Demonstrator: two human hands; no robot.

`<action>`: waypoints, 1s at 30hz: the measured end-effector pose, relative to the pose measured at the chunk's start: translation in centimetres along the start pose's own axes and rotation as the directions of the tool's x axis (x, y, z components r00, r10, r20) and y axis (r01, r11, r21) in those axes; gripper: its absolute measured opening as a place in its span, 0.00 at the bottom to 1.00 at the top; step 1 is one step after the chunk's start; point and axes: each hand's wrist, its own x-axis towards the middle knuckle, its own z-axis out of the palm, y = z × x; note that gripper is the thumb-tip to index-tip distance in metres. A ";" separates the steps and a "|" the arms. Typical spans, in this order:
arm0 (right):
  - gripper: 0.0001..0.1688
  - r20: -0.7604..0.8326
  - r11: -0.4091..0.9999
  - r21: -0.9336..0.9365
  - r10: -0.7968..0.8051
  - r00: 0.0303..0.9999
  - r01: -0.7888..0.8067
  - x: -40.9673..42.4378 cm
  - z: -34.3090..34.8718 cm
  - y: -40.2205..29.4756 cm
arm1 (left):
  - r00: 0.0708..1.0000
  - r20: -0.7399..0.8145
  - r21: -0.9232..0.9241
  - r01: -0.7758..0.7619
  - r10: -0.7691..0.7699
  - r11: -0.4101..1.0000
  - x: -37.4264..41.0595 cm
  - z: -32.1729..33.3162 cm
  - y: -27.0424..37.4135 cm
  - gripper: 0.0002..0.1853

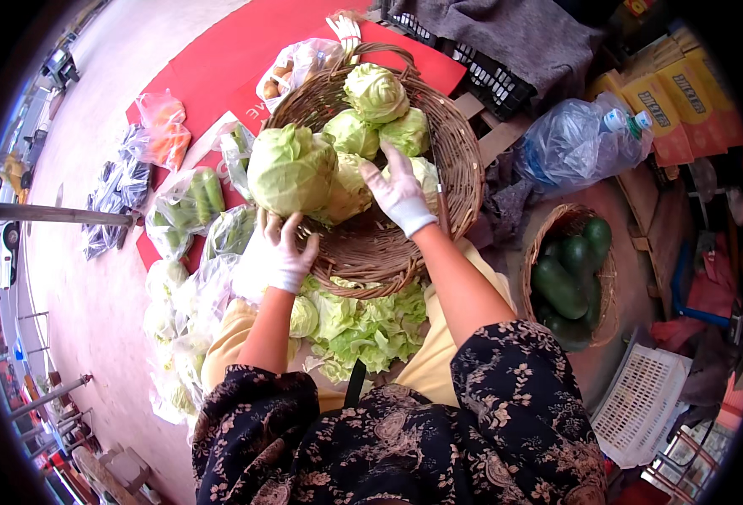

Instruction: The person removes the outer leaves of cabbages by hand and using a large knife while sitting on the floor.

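A large wicker basket (457, 151) stands before me with several round green cabbages (376, 93) in it. The biggest cabbage (291, 169) sits at the basket's left side, over the rim. My left hand (286, 252), in a white glove, is just below it with fingers spread, their tips at its lower edge. Also gloved, my right hand (400, 186) reaches over the basket with thumb and fingers apart, close to a paler cabbage (423, 177) partly hidden behind it. A knife with a wooden handle (443, 211) leans inside the basket's right side, blade pointing away.
Loose leaves (371, 322) lie between my knees. Bagged green vegetables (185, 205), bagged carrots (164, 132) and dark bundles (116, 186) are to the left, partly on a red sheet (204, 60). Rightward are a basket of dark green gourds (561, 284), bagged bottles (576, 142) and a white crate (643, 398).
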 end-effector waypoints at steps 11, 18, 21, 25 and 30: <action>0.51 0.148 0.980 0.153 -0.149 0.978 0.126 -1.4 7.0 -1.7 | 0.346 0.472 -0.656 0.752 -0.811 -0.060 6.8 -4.1 -5.9 0.41; 0.35 0.271 0.483 0.691 0.517 0.812 -0.538 -1.6 7.3 -2.9 | 0.502 0.606 -0.644 0.765 -0.617 -0.011 6.5 -2.6 -4.0 0.36; 0.33 0.261 0.289 0.795 0.630 0.732 -0.533 -1.3 8.0 1.0 | 0.653 0.450 -0.729 0.662 -0.609 0.171 4.5 -3.7 1.1 0.34; 0.27 0.318 0.125 0.905 0.435 0.843 -0.406 -2.5 6.0 -0.4 | 0.784 0.201 -0.823 0.461 -0.588 0.333 3.2 -8.3 7.3 0.30; 0.24 0.422 -0.002 0.906 0.106 0.900 -0.424 -6.4 2.9 -7.0 | 0.736 0.307 -0.943 0.319 -0.604 -0.091 -2.0 -12.2 4.8 0.39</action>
